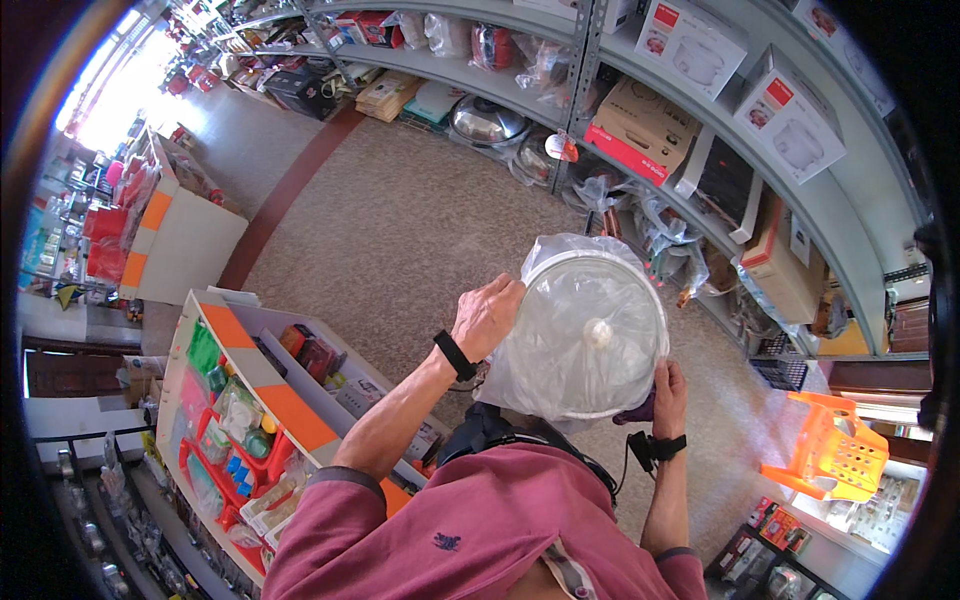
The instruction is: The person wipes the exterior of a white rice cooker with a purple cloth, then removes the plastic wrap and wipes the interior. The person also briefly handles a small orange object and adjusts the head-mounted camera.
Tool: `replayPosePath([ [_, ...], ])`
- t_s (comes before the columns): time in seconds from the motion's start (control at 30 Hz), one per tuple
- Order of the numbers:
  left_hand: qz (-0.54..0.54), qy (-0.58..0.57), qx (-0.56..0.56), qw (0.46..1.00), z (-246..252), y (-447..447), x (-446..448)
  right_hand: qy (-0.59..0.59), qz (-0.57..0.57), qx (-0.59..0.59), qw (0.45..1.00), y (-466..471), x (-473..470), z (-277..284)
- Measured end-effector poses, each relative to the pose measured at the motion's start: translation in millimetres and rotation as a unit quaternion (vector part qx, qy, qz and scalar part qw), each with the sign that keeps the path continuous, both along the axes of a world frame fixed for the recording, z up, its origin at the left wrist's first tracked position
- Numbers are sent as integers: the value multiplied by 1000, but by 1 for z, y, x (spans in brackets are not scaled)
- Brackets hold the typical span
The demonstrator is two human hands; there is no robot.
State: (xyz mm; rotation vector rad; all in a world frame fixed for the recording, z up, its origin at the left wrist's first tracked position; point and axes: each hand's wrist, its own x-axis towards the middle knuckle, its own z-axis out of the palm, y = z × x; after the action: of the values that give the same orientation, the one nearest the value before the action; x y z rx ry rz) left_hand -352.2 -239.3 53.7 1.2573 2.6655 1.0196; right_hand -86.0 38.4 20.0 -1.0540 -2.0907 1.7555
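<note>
In front of my body is a round, pale-rimmed lid (pixel 559 330) with a light knob (pixel 598 333) at its middle, wrapped in a transparent plastic bag (pixel 517 375). Whether a pot sits beneath it I cannot tell. My left hand (pixel 487 315) grips the bagged rim at the left, with the fingers curled over. At the lower right of the rim, my right hand (pixel 670 397) holds the edge, its thumb upward. A dark purple cloth (pixel 639 409) shows beside the right fingers, partly hidden under the bag. Each wrist wears a black band.
Metal shelving (pixel 577 97) with boxed appliances (pixel 791 112) and bagged goods curves along the far side and right. A display counter (pixel 292 405) holding red baskets (pixel 225 465) stands left. An orange plastic stool (pixel 832 446) is at right. Speckled floor (pixel 390 217) lies between.
</note>
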Motion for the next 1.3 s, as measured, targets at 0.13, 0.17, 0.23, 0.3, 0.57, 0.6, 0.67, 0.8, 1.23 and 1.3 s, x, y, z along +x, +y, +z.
replayPosePath([
  [0.13, -30, 30, 41, 998, 4, 1, 2, -9, -4, 15, 1000, -1, -1, 2],
  [0.17, -33, 24, 32, 999, 5, 0, 2, -18, -8, 21, 1000, -1, -1, 2],
  [0.23, -41, 13, 14, 999, 6, -1, 1, -5, -10, 27, 1000, -2, -1, 0],
  [0.3, -58, 12, -2, 998, 7, -4, 1, -1, -18, 25, 1000, -3, 0, -1],
  [0.57, -81, -186, 113, 973, 5, -16, -11, 1, -53, -1, 999, -8, 1, -3],
  [0.6, -73, -238, 146, 957, 5, -16, -17, -1, -57, -2, 998, -8, 1, -3],
  [0.67, -51, -295, 196, 934, 3, -14, -32, -8, -70, -4, 997, -10, 0, -3],
  [0.8, 4, -308, 125, 943, -1, 5, -65, 11, -90, 10, 996, -14, -2, -3],
  [1.23, -61, -225, 121, 965, -13, 51, -68, -36, -89, 32, 995, -26, -9, 19],
  [1.3, -48, -202, 137, 969, -12, 49, -66, -38, -88, 32, 995, -24, -7, 17],
])
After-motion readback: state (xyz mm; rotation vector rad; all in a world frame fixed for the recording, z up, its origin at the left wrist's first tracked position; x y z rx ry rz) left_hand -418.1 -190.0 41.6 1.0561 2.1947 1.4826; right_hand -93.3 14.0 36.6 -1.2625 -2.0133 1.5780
